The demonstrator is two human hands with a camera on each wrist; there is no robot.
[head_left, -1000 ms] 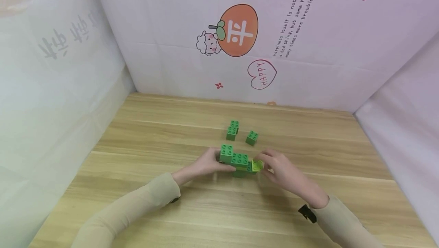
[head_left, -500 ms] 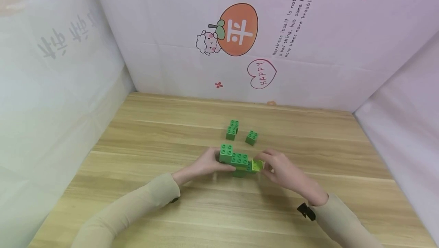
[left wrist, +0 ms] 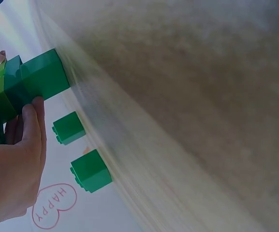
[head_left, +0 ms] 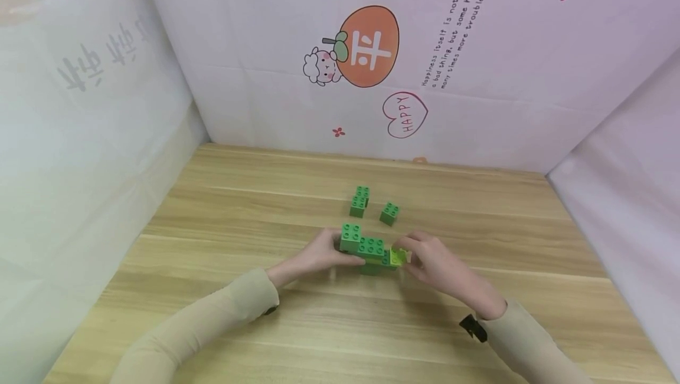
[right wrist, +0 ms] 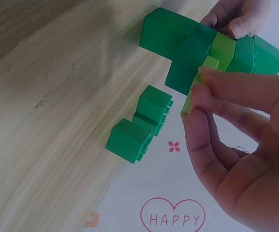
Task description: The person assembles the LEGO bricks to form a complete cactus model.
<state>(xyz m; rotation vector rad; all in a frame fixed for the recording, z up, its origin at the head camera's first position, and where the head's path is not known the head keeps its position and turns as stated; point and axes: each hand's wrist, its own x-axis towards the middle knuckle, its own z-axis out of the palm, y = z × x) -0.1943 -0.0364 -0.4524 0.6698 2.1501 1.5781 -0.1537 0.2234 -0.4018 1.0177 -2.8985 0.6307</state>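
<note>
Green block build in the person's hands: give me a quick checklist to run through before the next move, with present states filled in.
1. Left hand gripping the block build: ok.
2. Right hand pinching the lime piece: ok.
3. Lime piece fully seated: cannot tell, fingers partly cover it.
4. Studs on the raised block at the build's left end uncovered: ok.
5. Single loose block apart from both hands: ok.
6. Build resting flat on the table: cannot tell, its underside is hidden.
</note>
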